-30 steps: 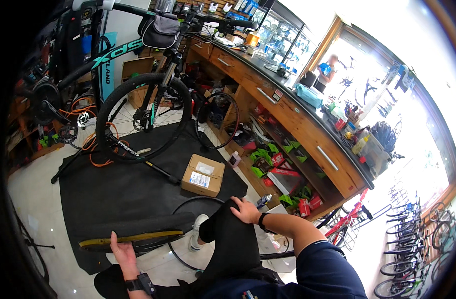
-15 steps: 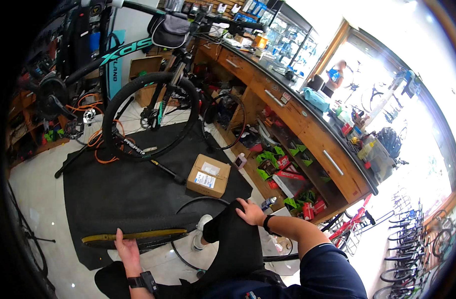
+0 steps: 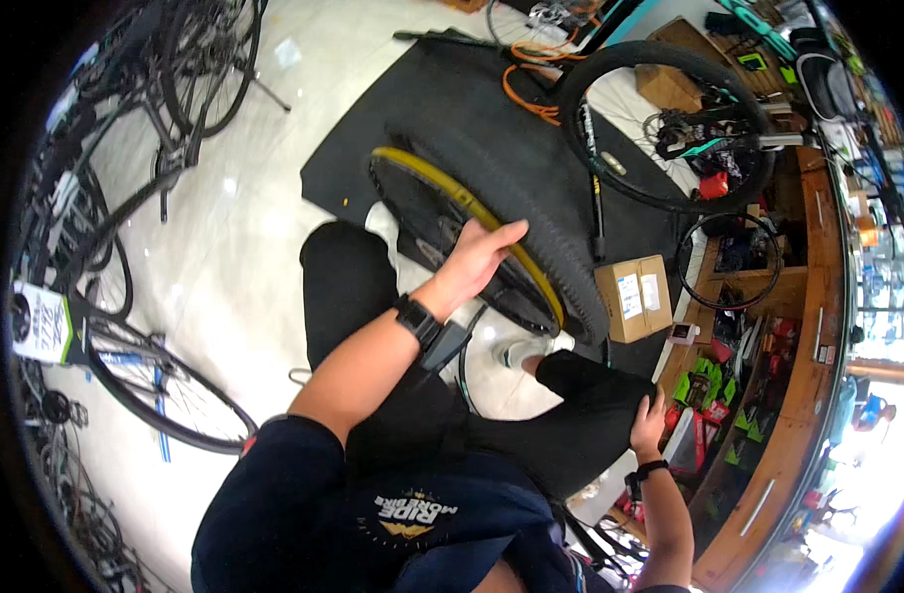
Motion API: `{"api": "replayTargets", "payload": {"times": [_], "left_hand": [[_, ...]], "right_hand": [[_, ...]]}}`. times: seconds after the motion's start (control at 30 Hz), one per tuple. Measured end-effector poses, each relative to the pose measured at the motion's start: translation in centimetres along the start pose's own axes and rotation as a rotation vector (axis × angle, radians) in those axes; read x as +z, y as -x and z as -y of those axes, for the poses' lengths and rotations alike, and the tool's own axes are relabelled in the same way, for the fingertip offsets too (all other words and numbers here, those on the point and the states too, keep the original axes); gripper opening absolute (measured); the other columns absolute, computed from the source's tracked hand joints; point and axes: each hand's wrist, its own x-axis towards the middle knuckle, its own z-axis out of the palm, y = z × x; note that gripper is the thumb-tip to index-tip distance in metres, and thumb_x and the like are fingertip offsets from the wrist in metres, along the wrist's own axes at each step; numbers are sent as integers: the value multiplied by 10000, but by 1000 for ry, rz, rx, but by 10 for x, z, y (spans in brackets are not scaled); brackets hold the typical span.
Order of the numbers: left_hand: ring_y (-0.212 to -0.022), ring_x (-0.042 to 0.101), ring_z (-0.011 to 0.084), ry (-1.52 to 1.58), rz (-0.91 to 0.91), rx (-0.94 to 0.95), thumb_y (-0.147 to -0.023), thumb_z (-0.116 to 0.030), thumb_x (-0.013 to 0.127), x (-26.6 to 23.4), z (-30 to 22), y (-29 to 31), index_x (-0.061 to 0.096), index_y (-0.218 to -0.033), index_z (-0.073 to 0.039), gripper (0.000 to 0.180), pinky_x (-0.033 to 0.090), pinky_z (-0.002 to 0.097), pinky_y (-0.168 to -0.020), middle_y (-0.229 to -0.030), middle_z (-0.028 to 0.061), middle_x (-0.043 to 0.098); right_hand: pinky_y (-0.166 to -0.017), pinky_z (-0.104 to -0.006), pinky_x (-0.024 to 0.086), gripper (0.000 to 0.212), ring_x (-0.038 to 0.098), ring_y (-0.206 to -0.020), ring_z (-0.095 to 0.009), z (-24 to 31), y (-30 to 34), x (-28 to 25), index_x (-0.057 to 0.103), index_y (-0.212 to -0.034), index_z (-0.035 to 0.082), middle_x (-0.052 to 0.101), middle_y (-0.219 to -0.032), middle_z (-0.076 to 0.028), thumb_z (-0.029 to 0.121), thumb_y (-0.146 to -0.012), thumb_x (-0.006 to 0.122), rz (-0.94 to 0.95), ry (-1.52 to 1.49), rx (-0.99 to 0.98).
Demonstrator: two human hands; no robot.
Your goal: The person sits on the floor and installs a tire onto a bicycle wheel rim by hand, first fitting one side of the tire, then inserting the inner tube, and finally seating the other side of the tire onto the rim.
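A bicycle wheel [image 3: 442, 182] stands tilted between my legs, a bright yellow strip running along its rim. A black knobbly tyre [image 3: 563, 252] lies along the rim's far side, and the yellow strip is exposed beside it. My left hand [image 3: 477, 259] grips the wheel at the near side of the rim, its fingers reaching over the yellow strip towards the tyre. The spokes and hub are partly hidden in shadow and behind my hand. My right hand [image 3: 650, 425] rests on my right knee, holding nothing, its fingers laid over the black trouser cloth.
Beyond the wheel, a cardboard box [image 3: 635, 299] sits on a black mat [image 3: 363, 128]. A mounted bicycle's front wheel [image 3: 573, 109] stands farther back. A wooden workbench [image 3: 803, 395] with stocked shelves runs along the right. Parked bicycles [image 3: 161, 381] line the left.
The view has swung left and tilted, bringing the parked bicycles in. My left hand has moved from fingertips at the yellow strip to a fuller hold over the rim. My right hand stays on the knee.
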Motion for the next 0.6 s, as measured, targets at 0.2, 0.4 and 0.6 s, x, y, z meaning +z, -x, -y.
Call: {"api": "replayTargets", "payload": {"times": [0.2,0.4,0.6], "left_hand": [[-1167,588,185,27,-18,15,-924,-229,720,17,12,-10,537,-1320,10,497,461,349,-1018,-1302,83,611],[-1294,488,210,7,12,-75,-940,-323,693,6,16,-6,467,-1402,-31,591,380,416,-1095,-1406,68,539],[-1267,505,197,-82,23,-112,-952,-358,677,0,18,-1,475,-1397,-26,591,393,405,-1067,-1388,62,554]], "right_hand": [[-1013,-500,435,577,522,-1197,-491,-17,-1,-8,362,-1470,29,516,-1315,-337,352,-1003,469,74,94,35],[-1012,-516,421,648,487,-1178,-489,132,-51,-67,454,-1348,-47,504,-1302,-294,246,-838,724,282,320,-314],[-1052,-463,401,786,476,-1233,-418,340,-66,-70,408,-1390,-35,488,-1333,-256,189,-746,798,22,114,-827]]}}
